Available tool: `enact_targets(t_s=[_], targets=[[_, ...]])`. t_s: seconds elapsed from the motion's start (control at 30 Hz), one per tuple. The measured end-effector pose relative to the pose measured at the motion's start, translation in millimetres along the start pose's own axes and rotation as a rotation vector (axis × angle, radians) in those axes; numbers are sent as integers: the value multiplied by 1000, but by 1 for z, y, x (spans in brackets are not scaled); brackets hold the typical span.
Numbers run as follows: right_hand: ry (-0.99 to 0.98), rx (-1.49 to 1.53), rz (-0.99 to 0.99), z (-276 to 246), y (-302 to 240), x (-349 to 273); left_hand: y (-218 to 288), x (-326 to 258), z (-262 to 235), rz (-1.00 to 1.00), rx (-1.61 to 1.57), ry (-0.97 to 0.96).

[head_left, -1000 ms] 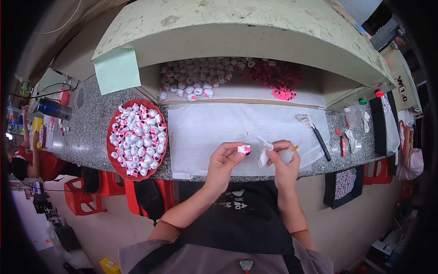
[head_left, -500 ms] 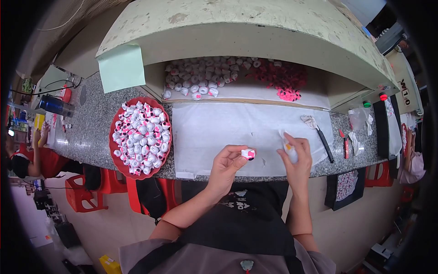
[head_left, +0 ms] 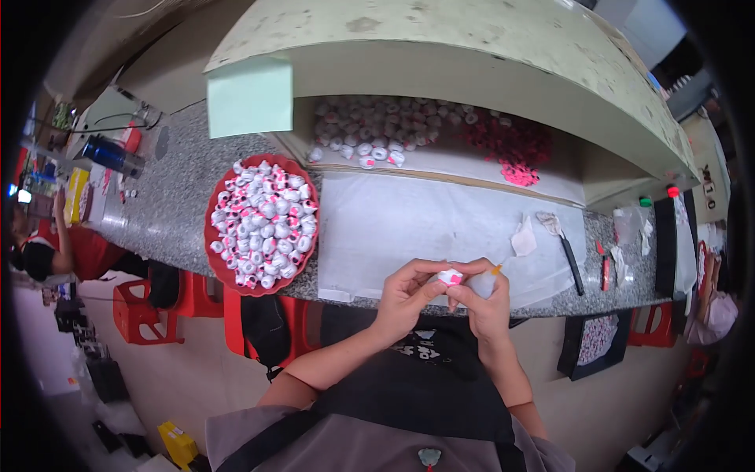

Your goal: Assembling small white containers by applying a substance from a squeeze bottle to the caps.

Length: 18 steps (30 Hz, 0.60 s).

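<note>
Between both hands sits a small white figurine piece with a pink patch [head_left: 451, 277]. My left hand [head_left: 405, 303] pinches it from the left with thumb and fingertips. From the right, the thumb and index finger of my right hand [head_left: 486, 311] press against the same piece. A translucent squeeze bottle with an orange tip [head_left: 485, 282] is tucked in the right hand's fingers, its lower part hidden. Beneath the hands lies a white paper sheet [head_left: 393, 228]. A crumpled white tissue [head_left: 523, 237] rests on it, beyond the right hand.
Left of the sheet stands a red scalloped bowl [head_left: 214, 259] heaped with similar pieces. More white pieces [head_left: 377, 130] and pink bits [head_left: 519, 173] lie under a pale shelf [head_left: 472, 63]. A black-handled tool [head_left: 570, 263] and a red stick-like item [head_left: 605, 274] lie to the right.
My right hand has come left to meet the left hand at the piece, still keeping the bottle. The tissue now lies on the sheet. The whole view has shifted slightly.
</note>
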State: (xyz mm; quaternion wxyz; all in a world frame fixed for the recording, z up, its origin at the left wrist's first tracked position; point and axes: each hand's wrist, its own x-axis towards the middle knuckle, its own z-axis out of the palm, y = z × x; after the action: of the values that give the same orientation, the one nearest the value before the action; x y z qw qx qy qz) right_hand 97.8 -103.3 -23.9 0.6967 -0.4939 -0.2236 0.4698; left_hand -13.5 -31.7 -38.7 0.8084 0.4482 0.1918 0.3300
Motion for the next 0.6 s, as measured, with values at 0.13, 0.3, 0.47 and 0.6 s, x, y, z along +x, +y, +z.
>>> enact_targets(t_s=[0.13,0.3,0.47,0.6], targets=[[17,8,19,-5,-7,-5,0,0,0,13,5,-105],[-100,-3,58,7,2,1,12,-10,-19,121,167,-68],[-61,-143,-3,19,2,7,56,-21,-94,512,834,458],[-20,-210,36,2,6,10,102,-40,-173,652,1414,860]])
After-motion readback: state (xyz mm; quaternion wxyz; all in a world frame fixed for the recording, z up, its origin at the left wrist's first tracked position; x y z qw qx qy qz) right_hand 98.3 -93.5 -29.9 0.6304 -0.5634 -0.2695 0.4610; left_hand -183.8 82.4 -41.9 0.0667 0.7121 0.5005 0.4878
